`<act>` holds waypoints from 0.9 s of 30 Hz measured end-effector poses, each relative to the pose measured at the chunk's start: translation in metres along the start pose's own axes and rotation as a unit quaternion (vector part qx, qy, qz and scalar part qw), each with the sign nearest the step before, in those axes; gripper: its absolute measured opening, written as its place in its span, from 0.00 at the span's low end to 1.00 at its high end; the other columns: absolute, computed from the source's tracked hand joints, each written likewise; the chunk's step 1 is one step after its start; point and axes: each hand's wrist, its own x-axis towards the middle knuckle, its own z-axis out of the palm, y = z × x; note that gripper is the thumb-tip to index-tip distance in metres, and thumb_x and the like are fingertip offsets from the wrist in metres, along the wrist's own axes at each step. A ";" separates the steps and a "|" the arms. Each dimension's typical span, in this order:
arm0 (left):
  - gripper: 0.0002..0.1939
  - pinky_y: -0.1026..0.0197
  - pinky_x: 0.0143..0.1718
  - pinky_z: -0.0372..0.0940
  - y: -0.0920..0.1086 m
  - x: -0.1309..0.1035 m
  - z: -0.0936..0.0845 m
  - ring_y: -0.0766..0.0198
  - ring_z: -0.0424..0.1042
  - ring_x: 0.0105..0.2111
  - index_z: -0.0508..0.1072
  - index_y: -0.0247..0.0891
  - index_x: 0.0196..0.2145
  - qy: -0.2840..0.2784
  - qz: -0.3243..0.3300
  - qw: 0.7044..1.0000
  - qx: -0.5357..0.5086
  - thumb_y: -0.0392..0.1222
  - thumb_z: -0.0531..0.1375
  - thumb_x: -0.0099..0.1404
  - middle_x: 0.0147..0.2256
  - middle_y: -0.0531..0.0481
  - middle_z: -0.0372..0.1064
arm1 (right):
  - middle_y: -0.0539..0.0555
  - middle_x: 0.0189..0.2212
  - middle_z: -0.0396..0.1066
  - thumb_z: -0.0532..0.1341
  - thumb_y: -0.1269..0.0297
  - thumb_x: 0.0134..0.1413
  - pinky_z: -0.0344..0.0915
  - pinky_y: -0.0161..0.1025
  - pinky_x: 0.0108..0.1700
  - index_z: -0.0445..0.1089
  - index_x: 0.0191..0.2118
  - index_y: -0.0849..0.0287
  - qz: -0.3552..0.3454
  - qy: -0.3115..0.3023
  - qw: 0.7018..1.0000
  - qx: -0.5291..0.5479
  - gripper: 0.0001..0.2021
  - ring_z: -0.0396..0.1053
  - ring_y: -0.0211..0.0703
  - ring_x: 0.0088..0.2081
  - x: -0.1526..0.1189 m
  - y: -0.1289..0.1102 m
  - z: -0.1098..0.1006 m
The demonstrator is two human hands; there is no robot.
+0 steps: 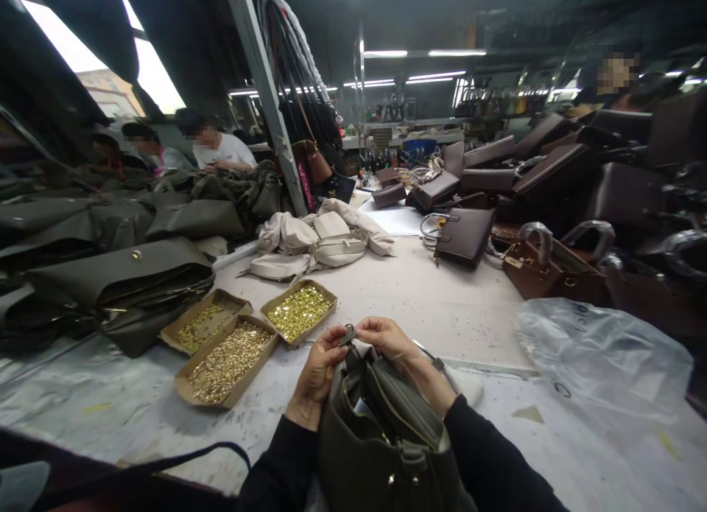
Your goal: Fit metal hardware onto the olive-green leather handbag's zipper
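A dark olive handbag (387,438) stands open in front of me, its top facing up and its zips showing. At the bag's far end my left hand (317,372) pinches a small strap tab (347,337) from the left. The fingers of my right hand (389,339) close on the same tab from the right. Whether a small metal part sits between the fingertips is too small to tell. Left of my hands lie a cardboard tray of shiny gold pieces (301,311), a tray of copper-gold pieces (229,361) and a third, partly filled tray (204,322).
Olive bags (127,276) are piled at left, beige bags (331,239) lie beyond the trays, and dark brown bags (467,236) heap up at right. Clear plastic (607,350) covers the right tabletop. A metal post (270,92) rises behind. Several people sit or stand farther back.
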 end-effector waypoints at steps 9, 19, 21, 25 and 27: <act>0.25 0.65 0.34 0.71 0.000 -0.003 -0.004 0.63 0.78 0.30 0.75 0.34 0.37 -0.006 0.009 1.000 -0.025 0.32 0.78 0.42 0.34 0.48 0.79 | 0.49 0.28 0.71 0.71 0.51 0.48 0.59 0.37 0.36 0.74 0.31 0.57 -0.088 0.022 0.983 -0.163 0.15 0.64 0.39 0.29 -0.010 -0.020 0.000; 0.23 0.65 0.34 0.70 0.001 -0.007 0.000 0.63 0.77 0.30 0.74 0.33 0.37 -0.015 0.012 0.999 -0.036 0.29 0.76 0.43 0.32 0.48 0.78 | 0.54 0.35 0.77 0.64 0.62 0.65 0.60 0.39 0.37 0.75 0.41 0.56 -0.238 0.005 0.674 -0.700 0.04 0.74 0.47 0.36 -0.062 -0.051 0.019; 0.23 0.65 0.34 0.70 0.001 -0.008 -0.001 0.64 0.77 0.30 0.74 0.33 0.36 -0.016 0.011 0.999 -0.038 0.29 0.76 0.43 0.31 0.49 0.77 | 0.54 0.34 0.78 0.65 0.65 0.62 0.61 0.39 0.37 0.76 0.42 0.55 -0.232 0.005 0.689 -0.686 0.04 0.75 0.48 0.37 -0.062 -0.050 0.019; 0.23 0.63 0.35 0.71 0.002 -0.011 0.001 0.62 0.78 0.30 0.74 0.34 0.36 -0.022 0.009 0.999 -0.041 0.31 0.77 0.42 0.32 0.47 0.78 | 0.51 0.36 0.80 0.66 0.64 0.62 0.64 0.36 0.39 0.79 0.41 0.52 -0.224 0.005 0.797 -0.560 0.04 0.77 0.44 0.37 -0.057 -0.041 0.010; 0.23 0.64 0.35 0.71 0.001 -0.013 0.002 0.62 0.78 0.31 0.75 0.34 0.36 -0.027 0.010 0.999 -0.042 0.32 0.77 0.43 0.33 0.46 0.79 | 0.50 0.36 0.81 0.67 0.62 0.61 0.65 0.35 0.39 0.80 0.40 0.51 -0.220 0.013 0.843 -0.491 0.04 0.77 0.43 0.36 -0.056 -0.034 0.006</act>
